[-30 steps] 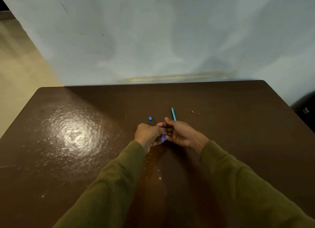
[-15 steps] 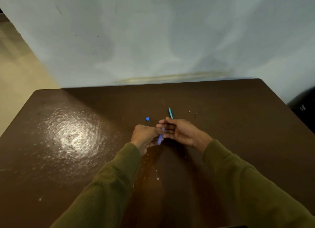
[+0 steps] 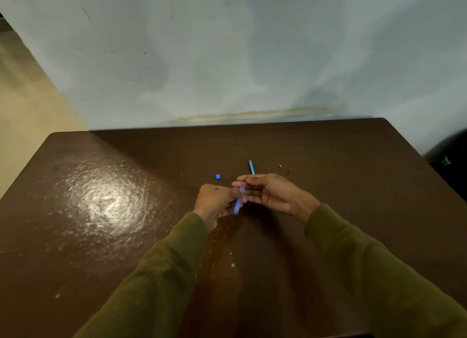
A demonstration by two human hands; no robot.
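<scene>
Blue pen barrel (image 3: 238, 202) held just above brown table (image 3: 353, 173), dead centre. My left hand (image 3: 214, 201) curled round lower end, my right hand (image 3: 267, 193) pinching upper end. Looks like pen assembly. Steady barrel, twist gently, no bending. Teal refill (image 3: 252, 167) at 12 o'clock, small blue cap (image 3: 218, 177) at 11: mustn't knock either.
</scene>
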